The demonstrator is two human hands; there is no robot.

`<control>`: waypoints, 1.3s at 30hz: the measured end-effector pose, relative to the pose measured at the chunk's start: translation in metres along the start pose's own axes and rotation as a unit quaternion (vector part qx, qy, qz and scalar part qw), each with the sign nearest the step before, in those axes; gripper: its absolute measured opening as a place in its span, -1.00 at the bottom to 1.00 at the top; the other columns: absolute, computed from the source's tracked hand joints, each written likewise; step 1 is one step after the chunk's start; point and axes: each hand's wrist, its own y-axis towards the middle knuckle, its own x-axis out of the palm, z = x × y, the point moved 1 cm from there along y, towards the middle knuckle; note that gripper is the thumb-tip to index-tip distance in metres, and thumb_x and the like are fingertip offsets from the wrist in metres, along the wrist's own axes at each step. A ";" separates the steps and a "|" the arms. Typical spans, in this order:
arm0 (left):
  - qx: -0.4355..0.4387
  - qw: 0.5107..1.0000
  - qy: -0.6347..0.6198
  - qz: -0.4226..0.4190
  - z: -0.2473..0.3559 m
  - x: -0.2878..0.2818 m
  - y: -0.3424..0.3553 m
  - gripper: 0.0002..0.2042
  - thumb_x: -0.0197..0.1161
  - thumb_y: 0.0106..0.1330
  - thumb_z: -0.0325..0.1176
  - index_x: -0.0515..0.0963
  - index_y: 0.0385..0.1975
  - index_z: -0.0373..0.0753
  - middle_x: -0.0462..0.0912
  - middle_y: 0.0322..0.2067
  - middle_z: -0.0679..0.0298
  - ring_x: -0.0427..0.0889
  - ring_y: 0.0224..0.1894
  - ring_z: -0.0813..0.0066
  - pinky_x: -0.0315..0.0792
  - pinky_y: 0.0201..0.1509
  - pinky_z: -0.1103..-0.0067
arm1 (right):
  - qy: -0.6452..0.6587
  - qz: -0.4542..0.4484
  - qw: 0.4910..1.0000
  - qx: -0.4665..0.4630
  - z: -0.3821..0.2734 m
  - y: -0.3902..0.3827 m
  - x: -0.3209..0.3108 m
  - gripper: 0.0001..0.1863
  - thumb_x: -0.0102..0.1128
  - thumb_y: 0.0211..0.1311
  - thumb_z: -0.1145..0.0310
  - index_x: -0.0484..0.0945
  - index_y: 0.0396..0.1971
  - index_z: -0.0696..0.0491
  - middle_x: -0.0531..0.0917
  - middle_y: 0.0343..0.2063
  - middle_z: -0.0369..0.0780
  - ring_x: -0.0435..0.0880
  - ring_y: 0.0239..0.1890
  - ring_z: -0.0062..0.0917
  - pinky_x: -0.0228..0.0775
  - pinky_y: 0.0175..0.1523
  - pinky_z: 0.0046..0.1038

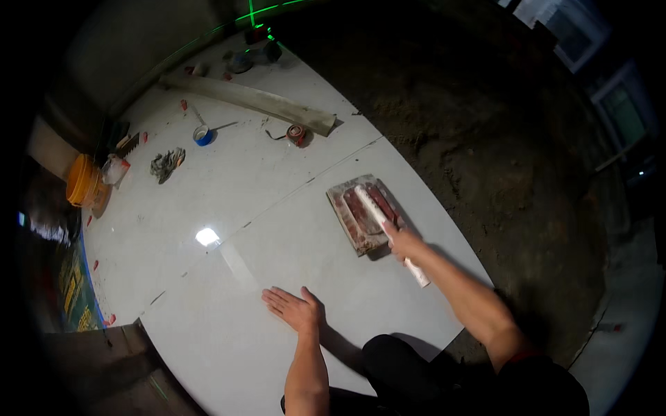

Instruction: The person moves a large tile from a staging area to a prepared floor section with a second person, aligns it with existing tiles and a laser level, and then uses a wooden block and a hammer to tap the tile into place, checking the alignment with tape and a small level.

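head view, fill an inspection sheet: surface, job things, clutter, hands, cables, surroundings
Surface: pale tiles, dark seam, bright glare spot
Job things: dirty reddish block on the tiles; pale rod across it, whether joined unclear
Clutter: board, blue round item, grey bundle, orange bucket
Hands: right hand closed around the rod; left hand open and flat over the tiles, contact unclear
Cables: nothing seen
Surroundings: dark rough ground at right, green light lines at far end

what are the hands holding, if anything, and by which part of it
The right hand grips a white rod around its middle; whether it joins the reddish block cannot be told. The left hand is open, holding nothing.
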 end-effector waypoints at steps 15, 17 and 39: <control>0.059 0.997 -0.052 -0.016 -0.071 -0.016 0.007 -0.20 0.00 0.36 -0.03 -0.06 0.38 -0.57 -0.17 0.45 -0.23 -0.28 0.52 -0.08 -0.35 0.55 0.19 | -0.203 -0.050 0.973 -0.099 0.046 -0.053 0.103 -0.32 -0.17 0.43 -0.22 0.37 -0.65 0.10 0.37 -0.76 -0.21 0.38 -0.72 -0.44 0.25 -0.57 -0.35; 0.024 0.999 -0.048 0.004 -0.126 -0.031 -0.001 -0.21 0.02 0.36 -0.03 -0.04 0.40 -0.53 -0.14 0.46 -0.18 -0.23 0.52 -0.06 -0.31 0.55 0.20 | -0.112 -0.129 0.983 -0.067 0.008 -0.075 0.099 -0.36 -0.17 0.42 -0.25 0.35 -0.63 0.02 0.33 -0.79 -0.33 0.29 -0.79 -0.61 0.12 -0.69 -0.49; -0.453 0.884 0.072 0.086 -0.400 -0.107 -0.185 -0.20 -0.07 0.41 -0.08 -0.18 0.36 -0.65 -0.27 0.43 -0.33 -0.35 0.51 -0.16 -0.41 0.55 0.20 | -0.241 -0.236 0.809 -0.482 -0.043 -0.240 0.299 -0.39 -0.11 0.43 -0.14 0.40 -0.57 0.14 0.44 -0.71 -0.22 0.39 -0.65 -0.46 0.27 -0.50 -0.35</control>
